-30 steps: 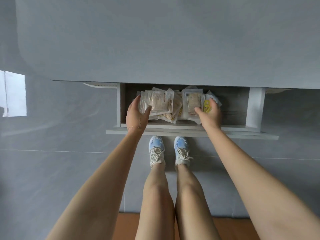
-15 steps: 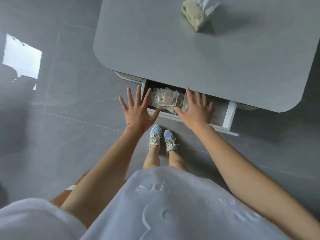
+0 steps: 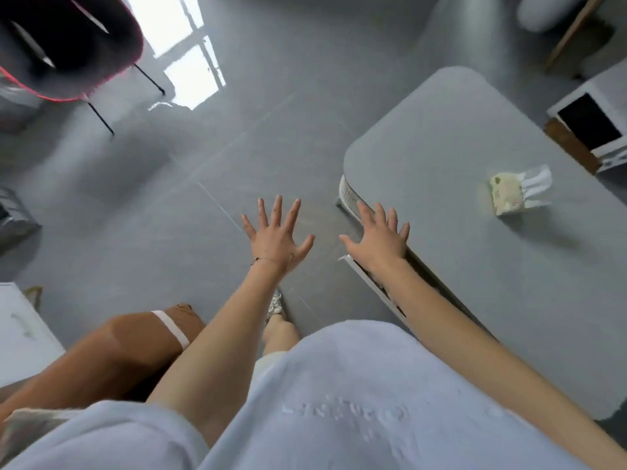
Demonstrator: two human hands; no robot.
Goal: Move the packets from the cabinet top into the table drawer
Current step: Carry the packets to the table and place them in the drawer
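Grey floor tiles fill my view as both my hands, left hand [image 3: 274,242] and right hand [image 3: 380,242], hang spread and empty beside the grey rounded bench [image 3: 492,266], whose white drawer [image 3: 369,286] hides its packets, so I should fetch more packets calmly.

Glossy grey tile floor [image 3: 258,130] mirrors a window

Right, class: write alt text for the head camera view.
Both hands are spread open and empty, left hand over grey floor, right hand above the open table drawer. A tissue pack sits on the grey table.
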